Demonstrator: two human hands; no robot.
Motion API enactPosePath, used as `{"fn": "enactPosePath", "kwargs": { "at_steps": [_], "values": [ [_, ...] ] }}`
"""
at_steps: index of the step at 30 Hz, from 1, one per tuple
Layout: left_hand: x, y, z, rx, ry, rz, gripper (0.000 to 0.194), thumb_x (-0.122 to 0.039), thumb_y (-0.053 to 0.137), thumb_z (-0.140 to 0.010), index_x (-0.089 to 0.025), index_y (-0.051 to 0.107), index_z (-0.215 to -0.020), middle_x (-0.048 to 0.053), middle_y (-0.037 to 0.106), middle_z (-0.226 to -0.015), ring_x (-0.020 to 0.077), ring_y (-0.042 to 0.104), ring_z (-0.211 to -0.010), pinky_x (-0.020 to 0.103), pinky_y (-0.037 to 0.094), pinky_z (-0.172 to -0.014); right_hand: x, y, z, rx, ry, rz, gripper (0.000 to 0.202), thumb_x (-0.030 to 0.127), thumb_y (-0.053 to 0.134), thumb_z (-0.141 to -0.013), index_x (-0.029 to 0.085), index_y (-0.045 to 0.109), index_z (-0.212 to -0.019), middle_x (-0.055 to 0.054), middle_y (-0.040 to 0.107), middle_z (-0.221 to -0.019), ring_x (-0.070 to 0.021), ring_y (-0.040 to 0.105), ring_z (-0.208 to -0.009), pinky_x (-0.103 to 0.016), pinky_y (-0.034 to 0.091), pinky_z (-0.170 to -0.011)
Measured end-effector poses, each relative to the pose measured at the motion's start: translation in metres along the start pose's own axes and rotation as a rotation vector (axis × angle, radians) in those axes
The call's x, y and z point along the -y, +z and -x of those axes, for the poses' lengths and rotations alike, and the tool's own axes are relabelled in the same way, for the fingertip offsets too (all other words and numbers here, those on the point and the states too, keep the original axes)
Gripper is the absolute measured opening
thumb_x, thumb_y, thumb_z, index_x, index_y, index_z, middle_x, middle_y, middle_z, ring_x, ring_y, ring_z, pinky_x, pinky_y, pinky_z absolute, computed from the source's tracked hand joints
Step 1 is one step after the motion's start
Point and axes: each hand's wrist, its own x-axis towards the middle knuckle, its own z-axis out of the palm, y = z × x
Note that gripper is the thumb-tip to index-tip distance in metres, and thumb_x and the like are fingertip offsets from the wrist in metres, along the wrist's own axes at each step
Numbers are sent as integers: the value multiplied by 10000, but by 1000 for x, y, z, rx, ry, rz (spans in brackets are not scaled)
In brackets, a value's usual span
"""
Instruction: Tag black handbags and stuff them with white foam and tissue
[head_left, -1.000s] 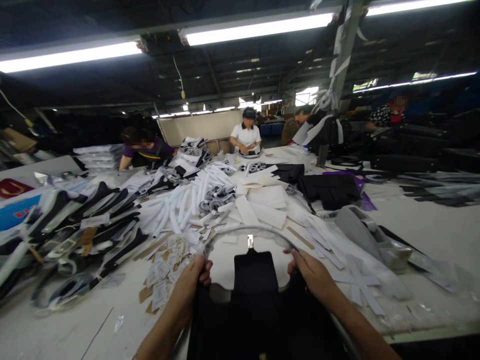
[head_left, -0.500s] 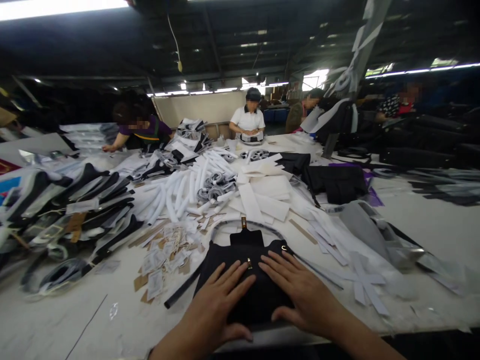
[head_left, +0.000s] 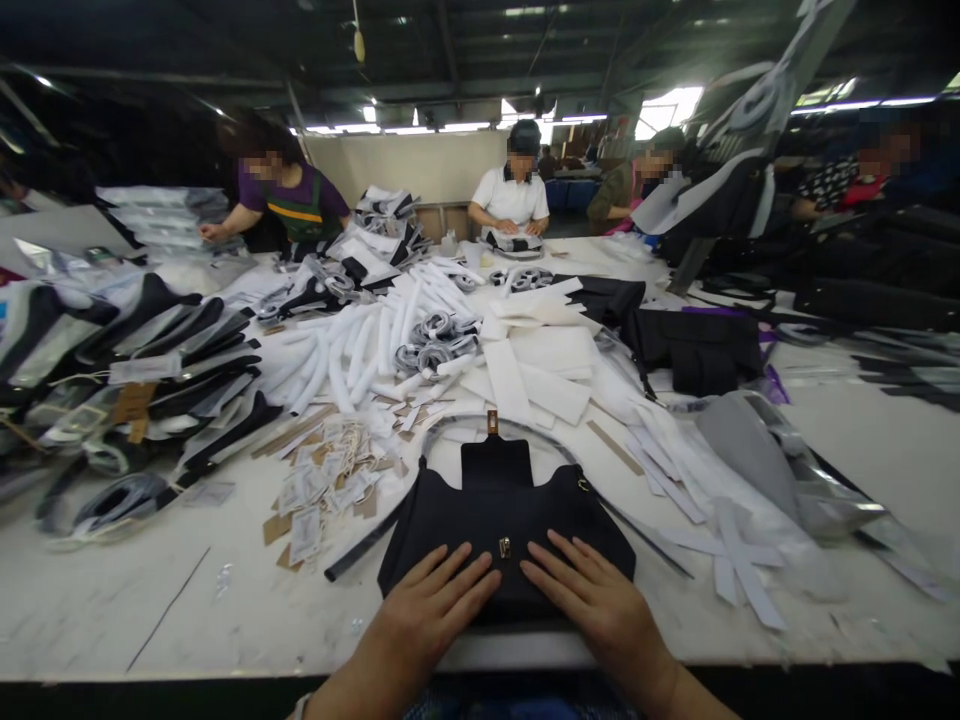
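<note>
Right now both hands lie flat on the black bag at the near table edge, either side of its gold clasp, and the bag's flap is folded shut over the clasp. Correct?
Not quite. The flap is open, lying back away from the person, so the gold clasp shows bare. The rest holds: the left hand and right hand lie flat on the black bag, as the head view shows.

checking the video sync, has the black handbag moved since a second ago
Yes. The black leather handbag was upright at the table's near edge; now it lies flat, farther in toward the paper tags.
</note>
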Motion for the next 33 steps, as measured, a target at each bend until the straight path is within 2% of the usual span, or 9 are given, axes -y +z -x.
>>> {"fn": "enactPosePath", "kwargs": {
  "at_steps": [5, 8, 11, 16, 22, 24, 27, 30, 33],
  "values": [
    [24, -20, 5, 189, -81, 84, 711, -26, 467, -901, -304, 294, -1532, 21, 539, -1463, 211, 551, -1306, 376, 472, -1070, -2, -19, -12, 126, -1, -43, 706, -22, 374, -844, 268, 443, -1484, -10, 543, -1444, -263, 520, -1328, -472, 534, -1018],
    [26, -31, -2, 313, -43, 104, 883, 16, 505, -831, -371, 180, -1555, 18, 444, -1538, 258, 482, -1368, 433, 427, -1105, -1, -39, -30, 241, 51, -110, 751, 32, 493, -764, 246, 450, -1483, -39, 534, -1457, -283, 559, -1290, -456, 523, -1028],
    [22, -33, -7, 339, -38, 126, 955, 25, 533, -786, -394, 152, -1555, 31, 346, -1593, 287, 419, -1411, 465, 391, -1124, -3, -44, -44, 290, 19, -154, 757, 103, 583, -777, 234, 417, -1504, -73, 511, -1479, -294, 541, -1307, -469, 452, -1100],
    [13, -5, 5, 182, -15, 55, 780, -65, 551, -901, -404, 244, -1533, 7, 347, -1594, 265, 378, -1436, 434, 380, -1137, -11, -23, -34, 239, -91, -179, 757, 4, 443, -841, 265, 326, -1543, -35, 425, -1542, -215, 380, -1430, -424, 382, -1157],
    [-11, 13, 10, 125, -118, 56, 805, -209, 666, -829, -381, 300, -1525, 99, 240, -1632, 372, 348, -1438, 550, 398, -1095, -4, -18, -19, 313, -42, -295, 643, 414, 580, -936, 299, 358, -1528, -53, 351, -1581, -291, 301, -1465, -572, 281, -1177],
    [-19, 19, 7, 62, -137, -1, 822, -358, 716, -817, -392, 297, -1523, 140, 262, -1619, 407, 380, -1411, 574, 419, -1058, 0, -19, -20, 290, -18, -322, 597, 411, 573, -949, 324, 389, -1510, -50, 394, -1560, -289, 330, -1453, -577, 288, -1171],
    [-21, 37, 6, -73, -131, -109, 802, -511, 690, -832, -416, 290, -1521, 152, 388, -1559, 386, 443, -1373, 537, 426, -1049, 1, -28, -30, 278, 69, -438, 483, 405, 589, -950, 330, 524, -1423, -51, 516, -1479, -279, 444, -1390, -551, 331, -1159],
    [-15, 53, 9, -153, -89, -231, 754, -467, 662, -869, -412, 292, -1523, 143, 509, -1473, 354, 498, -1334, 492, 421, -1053, -14, -46, -54, 228, 234, -611, 258, 382, 548, -982, 305, 737, -1140, -23, 724, -1209, -221, 645, -1176, -404, 484, -1059],
    [-10, 61, 10, -209, -28, -376, 697, -352, 642, -900, -421, 317, -1513, 117, 589, -1398, 323, 558, -1283, 449, 466, -1007, -53, -53, -96, 31, 455, -513, 292, 358, 491, -1006, 260, 766, -1014, -28, 762, -1080, -202, 692, -1051, -336, 534, -961]
  ]
}}
